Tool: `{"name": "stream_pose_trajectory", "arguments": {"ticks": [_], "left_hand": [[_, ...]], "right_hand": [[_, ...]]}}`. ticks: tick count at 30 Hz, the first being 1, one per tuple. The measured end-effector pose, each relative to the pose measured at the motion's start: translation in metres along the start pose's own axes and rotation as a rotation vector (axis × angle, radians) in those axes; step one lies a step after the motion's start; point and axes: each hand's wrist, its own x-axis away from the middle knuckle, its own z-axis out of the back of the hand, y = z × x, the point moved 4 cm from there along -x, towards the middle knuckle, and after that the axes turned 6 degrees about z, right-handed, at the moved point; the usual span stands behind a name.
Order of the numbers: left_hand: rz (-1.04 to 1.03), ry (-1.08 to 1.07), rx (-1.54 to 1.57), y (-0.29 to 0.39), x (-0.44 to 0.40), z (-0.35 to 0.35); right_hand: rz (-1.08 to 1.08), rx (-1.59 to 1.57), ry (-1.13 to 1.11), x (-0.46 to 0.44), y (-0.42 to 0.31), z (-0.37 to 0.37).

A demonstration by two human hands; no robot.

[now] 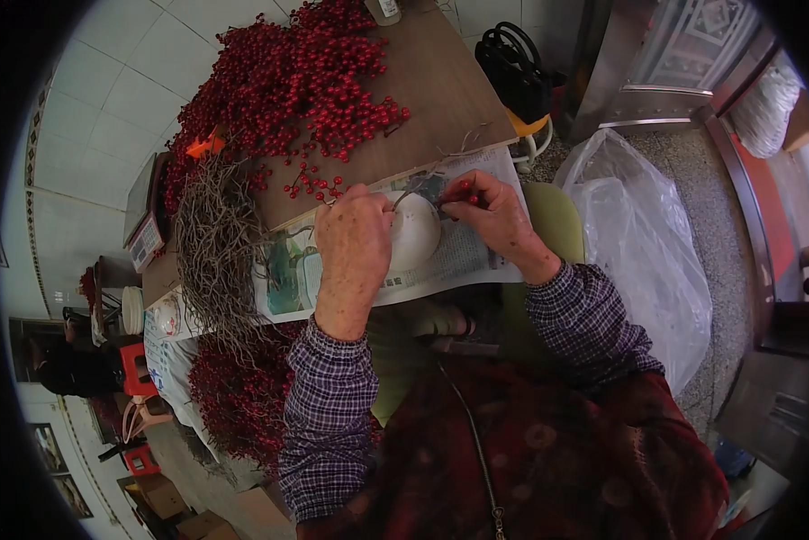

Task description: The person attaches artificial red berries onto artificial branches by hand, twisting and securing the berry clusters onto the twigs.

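My left hand (355, 238) is closed around a thin brown twig (407, 191), part of which shows above the white bowl (415, 236). Just past its knuckles lies a small sprig of red berries (312, 184); whether the hand touches it I cannot tell. On the bowl's other side, my right hand (499, 220) pinches a short stem of red berries (472, 191) between thumb and fingertips. The bowl sits between both hands on a printed newspaper (463, 256). What is inside the fingers is partly hidden.
A big heap of red berry sprays (283, 85) covers the table's (431, 81) far left. Bare brown twigs (215, 243) hang over its left edge, beside a scale (143, 243). More berry sprays (242, 387) sit below. A clear plastic bag (643, 243) stands at right.
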Motion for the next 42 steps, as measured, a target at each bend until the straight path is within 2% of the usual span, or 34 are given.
{"name": "stream_pose_trajectory", "arguments": {"ticks": [6, 13, 15, 19, 21, 23, 27, 29, 31, 42], "left_hand": [[0.037, -0.057, 0.208, -0.01, -0.001, 0.006], [0.035, -0.062, 0.236, -0.011, 0.003, 0.019], [0.097, -0.089, 0.314, -0.013, 0.008, 0.022], [0.179, -0.113, 0.425, -0.008, 0.023, 0.035], [0.241, -0.129, 0.597, -0.006, 0.034, 0.039], [0.23, -0.108, 0.659, -0.005, 0.043, 0.037], [0.234, -0.075, 0.772, -0.003, 0.059, 0.033], [0.286, -0.089, 0.824, -0.002, 0.064, 0.03], [0.336, -0.105, 0.877, -0.003, 0.068, 0.025], [0.306, -0.099, 0.851, 0.001, 0.076, 0.03]], "right_hand": [[0.015, 0.035, -0.041, 0.0, -0.002, -0.001], [0.058, 0.016, -0.06, 0.001, -0.001, -0.003], [0.06, 0.024, -0.069, 0.003, -0.006, -0.005], [0.028, -0.237, -0.174, 0.011, -0.02, -0.018], [0.006, -0.319, -0.208, 0.017, -0.022, -0.028], [-0.043, -0.513, -0.215, 0.023, -0.023, -0.037], [-0.166, -0.54, -0.228, 0.032, -0.034, -0.046], [-0.271, -0.665, -0.178, 0.036, -0.034, -0.05], [-0.293, -0.68, -0.213, 0.038, -0.035, -0.051], [-0.304, -0.827, -0.315, 0.041, -0.039, -0.057]]}}
